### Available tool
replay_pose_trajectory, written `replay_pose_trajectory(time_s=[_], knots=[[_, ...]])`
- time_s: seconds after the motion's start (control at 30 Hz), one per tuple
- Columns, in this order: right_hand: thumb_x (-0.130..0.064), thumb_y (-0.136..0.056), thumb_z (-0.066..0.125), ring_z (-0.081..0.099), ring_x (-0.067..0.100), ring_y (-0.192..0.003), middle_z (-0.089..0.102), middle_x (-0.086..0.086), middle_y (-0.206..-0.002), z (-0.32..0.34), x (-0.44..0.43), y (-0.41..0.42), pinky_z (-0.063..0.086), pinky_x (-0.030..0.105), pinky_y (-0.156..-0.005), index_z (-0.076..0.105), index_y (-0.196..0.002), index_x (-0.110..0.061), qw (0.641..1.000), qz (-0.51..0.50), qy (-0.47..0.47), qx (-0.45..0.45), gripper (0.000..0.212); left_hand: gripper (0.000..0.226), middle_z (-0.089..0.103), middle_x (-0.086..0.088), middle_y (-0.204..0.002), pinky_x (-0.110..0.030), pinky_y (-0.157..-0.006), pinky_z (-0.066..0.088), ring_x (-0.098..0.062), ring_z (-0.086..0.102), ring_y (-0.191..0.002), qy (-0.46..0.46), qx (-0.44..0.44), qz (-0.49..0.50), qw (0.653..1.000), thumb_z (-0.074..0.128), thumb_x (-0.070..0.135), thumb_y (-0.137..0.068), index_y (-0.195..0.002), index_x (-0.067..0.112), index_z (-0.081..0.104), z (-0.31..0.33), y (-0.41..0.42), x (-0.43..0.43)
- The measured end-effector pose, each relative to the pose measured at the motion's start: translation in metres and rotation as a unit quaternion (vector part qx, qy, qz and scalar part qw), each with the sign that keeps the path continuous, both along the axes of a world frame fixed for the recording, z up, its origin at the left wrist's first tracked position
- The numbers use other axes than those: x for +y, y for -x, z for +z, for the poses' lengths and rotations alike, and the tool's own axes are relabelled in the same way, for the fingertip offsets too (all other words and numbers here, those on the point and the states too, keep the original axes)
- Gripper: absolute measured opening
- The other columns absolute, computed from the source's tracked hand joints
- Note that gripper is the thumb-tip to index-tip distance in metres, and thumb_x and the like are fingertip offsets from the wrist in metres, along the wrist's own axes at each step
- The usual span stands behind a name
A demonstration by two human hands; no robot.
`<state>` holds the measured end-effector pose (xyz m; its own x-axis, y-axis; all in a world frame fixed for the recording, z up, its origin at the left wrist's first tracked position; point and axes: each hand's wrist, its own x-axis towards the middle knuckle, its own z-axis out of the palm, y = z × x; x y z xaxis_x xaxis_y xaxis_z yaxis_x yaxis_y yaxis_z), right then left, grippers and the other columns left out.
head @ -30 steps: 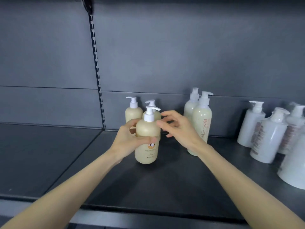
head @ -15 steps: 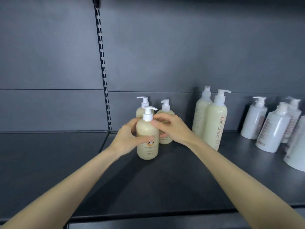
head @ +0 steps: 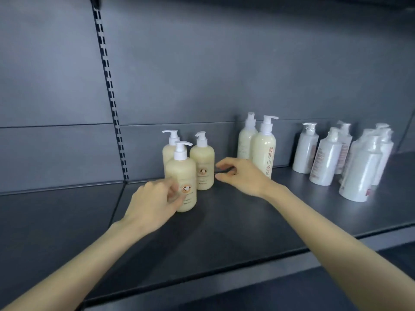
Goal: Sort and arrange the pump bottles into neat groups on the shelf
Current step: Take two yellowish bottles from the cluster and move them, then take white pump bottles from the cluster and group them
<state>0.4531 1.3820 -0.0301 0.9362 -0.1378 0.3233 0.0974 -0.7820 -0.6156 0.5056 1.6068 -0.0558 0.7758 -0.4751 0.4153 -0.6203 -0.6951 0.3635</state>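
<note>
Three short cream pump bottles stand grouped on the dark shelf: a front bottle, a back left bottle and a back right bottle. My left hand, blurred, sits at the front bottle's lower left, its loosely bent fingers overlapping the label without a clear hold. Just right of the back right bottle, my right hand hovers with its fingers loosely curled and holding nothing. Two tall cream bottles stand right behind that hand.
Several white wrapped pump bottles stand in a loose cluster at the shelf's right end. A slotted upright runs down the grey back wall to the left of the short bottles. Bare shelf surface lies to the left and in front.
My left hand has let go of the front short bottle and dropped lower. My right hand has come off the pump and moved right. The view has shifted left.
</note>
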Motion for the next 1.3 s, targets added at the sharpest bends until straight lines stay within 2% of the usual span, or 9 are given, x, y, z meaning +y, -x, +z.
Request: replay_pose_trajectory(time_s=[0.07,0.17,0.27,0.4,0.5,0.6,0.7,0.9,1.3], knots=[[-0.025,-0.09,0.061,0.058,0.012,-0.093,0.06,0.001,-0.118,0.005,-0.012,0.016,0.04,0.018,-0.082,0.059,-0.122,-0.016,0.999,-0.03,0.029,0.004,0.034,0.024,0.067,0.007,-0.097,-0.039,-0.079,0.051,-0.023,0.063,-0.091,-0.014,-0.018,-0.032,0.999,0.058,0.045,-0.085,-0.097,0.025,0.059,0.007,0.009,-0.014],[-0.026,-0.089,0.062,0.058,0.018,-0.1,0.06,0.001,-0.12,0.016,-0.035,0.044,0.04,0.022,-0.082,0.059,-0.122,-0.017,0.995,-0.081,0.063,-0.001,0.035,0.033,0.063,0.008,-0.111,-0.036,-0.083,0.049,-0.019,0.06,-0.099,-0.025,-0.058,-0.093,0.994,0.057,0.043,-0.087,-0.112,0.022,0.057,0.021,0.024,-0.046],[-0.027,-0.088,0.064,0.058,0.02,-0.104,0.06,0.003,-0.116,0.03,-0.063,0.078,0.044,0.028,-0.088,0.06,-0.121,-0.017,0.986,-0.136,0.093,-0.014,0.035,0.036,0.062,0.007,-0.113,-0.036,-0.085,0.048,-0.016,0.058,-0.102,-0.014,-0.084,-0.15,0.985,0.057,0.043,-0.087,-0.117,0.023,0.055,0.037,0.035,-0.085],[-0.027,-0.088,0.064,0.057,0.018,-0.101,0.06,0.001,-0.107,0.049,-0.105,0.128,0.044,0.028,-0.085,0.061,-0.118,-0.016,0.97,-0.213,0.117,-0.028,0.033,0.047,0.058,0.005,-0.124,-0.037,-0.09,0.046,-0.022,0.055,-0.113,-0.023,-0.099,-0.208,0.973,0.056,0.045,-0.086,-0.128,0.026,0.048,0.06,0.057,-0.144],[-0.026,-0.088,0.062,0.057,0.019,-0.102,0.061,0.003,-0.114,0.062,-0.138,0.169,0.046,0.034,-0.09,0.06,-0.119,-0.016,0.953,-0.262,0.147,-0.026,0.033,0.05,0.056,0.004,-0.125,-0.031,-0.086,0.038,-0.021,0.05,-0.115,-0.027,-0.131,-0.244,0.96,0.054,0.046,-0.088,-0.132,0.026,0.043,0.074,0.079,-0.19],[-0.027,-0.088,0.062,0.057,0.023,-0.102,0.058,0.004,-0.118,0.07,-0.175,0.21,0.046,0.037,-0.091,0.059,-0.121,-0.017,0.937,-0.307,0.165,-0.025,0.034,0.052,0.054,0.002,-0.126,-0.035,-0.093,0.038,-0.023,0.047,-0.117,-0.026,-0.162,-0.28,0.946,0.054,0.047,-0.088,-0.134,0.025,0.041,0.085,0.104,-0.236],[-0.03,-0.089,0.062,0.058,0.024,-0.1,0.054,0.005,-0.123,0.073,-0.215,0.249,0.046,0.038,-0.092,0.054,-0.127,-0.017,0.922,-0.342,0.181,-0.02,0.041,0.056,0.049,0.003,-0.134,-0.036,-0.097,0.034,-0.023,0.043,-0.124,-0.015,-0.172,-0.303,0.937,0.054,0.046,-0.088,-0.137,0.027,0.039,0.09,0.133,-0.282],[-0.035,-0.09,0.06,0.051,0.027,-0.117,0.047,0.006,-0.135,0.071,-0.296,0.333,0.045,0.041,-0.095,0.044,-0.135,-0.019,0.904,-0.382,0.194,0.002,0.05,0.058,0.047,0.004,-0.135,-0.034,-0.098,0.029,-0.021,0.039,-0.124,0.002,-0.195,-0.324,0.926,0.055,0.049,-0.085,-0.136,0.026,0.039,0.094,0.202,-0.381],[-0.027,-0.088,0.062,0.041,0.024,-0.127,0.04,0.004,-0.142,0.07,-0.453,0.456,0.039,0.034,-0.099,0.044,-0.136,-0.014,0.87,-0.442,0.217,0.005,0.053,0.066,0.038,0.004,-0.143,-0.037,-0.111,0.017,-0.018,0.027,-0.135,0.005,-0.24,-0.37,0.897,0.05,0.053,-0.088,-0.144,0.025,0.026,0.092,0.306,-0.564]])
